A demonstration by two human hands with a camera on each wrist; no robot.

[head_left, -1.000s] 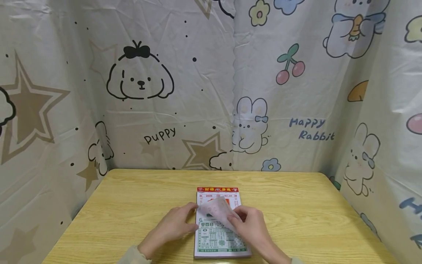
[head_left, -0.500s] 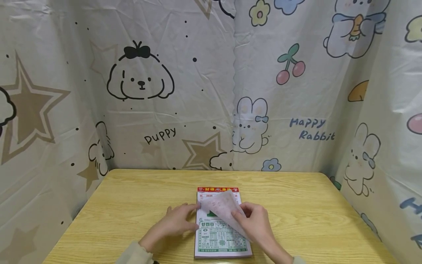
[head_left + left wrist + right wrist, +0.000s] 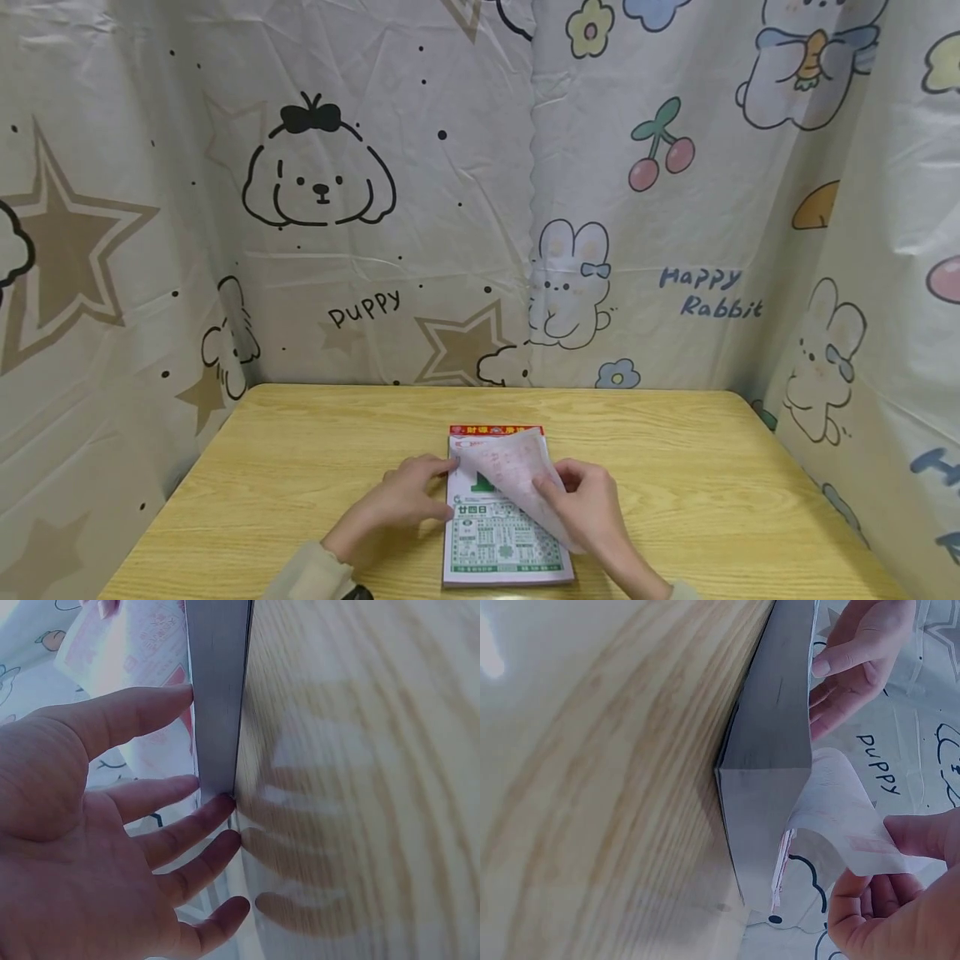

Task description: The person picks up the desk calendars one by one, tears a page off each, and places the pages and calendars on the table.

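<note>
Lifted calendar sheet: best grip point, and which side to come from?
I'd pinch the lifted sheet by its raised edge, thumb against fingers, from the right, as the right hand does. It is thin and curls up off the calendar there, so both faces look reachable. The left hand is at the calendar's left side.

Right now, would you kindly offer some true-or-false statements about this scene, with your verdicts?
1. The right grip pinches a thin sheet. True.
2. The calendar stands upright. False: it lies flat on the table.
3. The left grip is at the calendar's left edge. True.
4. The strip along the calendar's top is blue. False: it is red.
5. The cloth behind the table shows the word "puppy". True.
</note>
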